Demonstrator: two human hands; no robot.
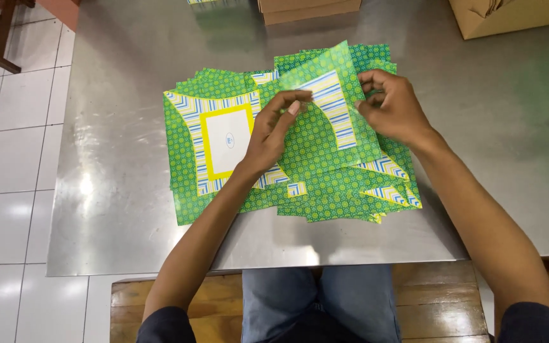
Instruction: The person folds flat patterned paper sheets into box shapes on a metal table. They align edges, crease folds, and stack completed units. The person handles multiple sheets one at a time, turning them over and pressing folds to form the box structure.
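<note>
Plainly, risk of a slip: your hold on the lifted sheet (328, 108) was light and only at its edges, so I judged the glossy card could slide out and drop back onto the pile (325, 184).
Risk of a crease: the sheet bowed between your two hands; squeezing them closer would, I think, have kinked it along the striped band.
Risk of a double pick: the sheets beneath overlapped loosely, so a second one could have clung to the first and come up with it.
Risk of scatter: the lower edge of the pile sat near the front rim of the steel worktop (115, 209); a drag of the wrist could have pushed cards off toward your lap.
Left hand (273, 136): it came in from lower centre of the frame, fingers curled, thumb and fingertips pinched shut on the sheet's left edge.
Right hand (394, 109): it reached in from the lower right, wrist bent inward, fingers closed on the sheet's right edge.
Sheet's place: centre of the frame, tilted up above the pile.
Flat card (227, 140): left of your hands, with a white square, untouched.
</note>
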